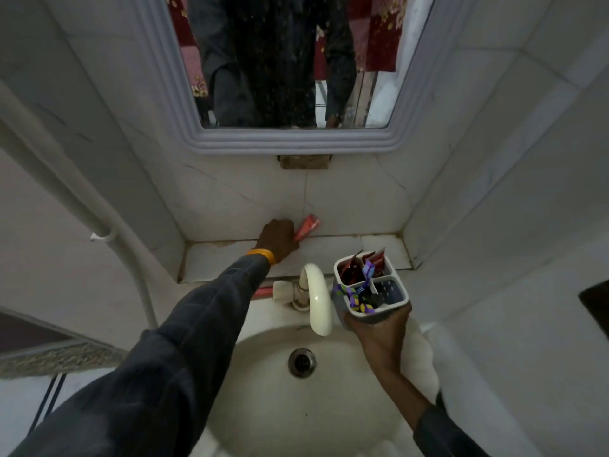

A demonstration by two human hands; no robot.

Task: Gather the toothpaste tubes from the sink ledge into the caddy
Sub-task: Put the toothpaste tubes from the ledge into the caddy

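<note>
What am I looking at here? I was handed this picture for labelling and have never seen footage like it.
There is no machine: a person wears a wide-angle camera on the head, looking down at their own two hands over a bathroom sink. The left hand reaches to the tiled ledge and grips a red toothpaste tube. The right hand holds a white caddy with compartments, already holding red tubes and a purple item. A cream tap stands between them; a mirror hangs above.

Left hand [277, 237] gripping red toothpaste tube [306, 227], right hand [379, 328] holding caddy [372, 285]
</note>
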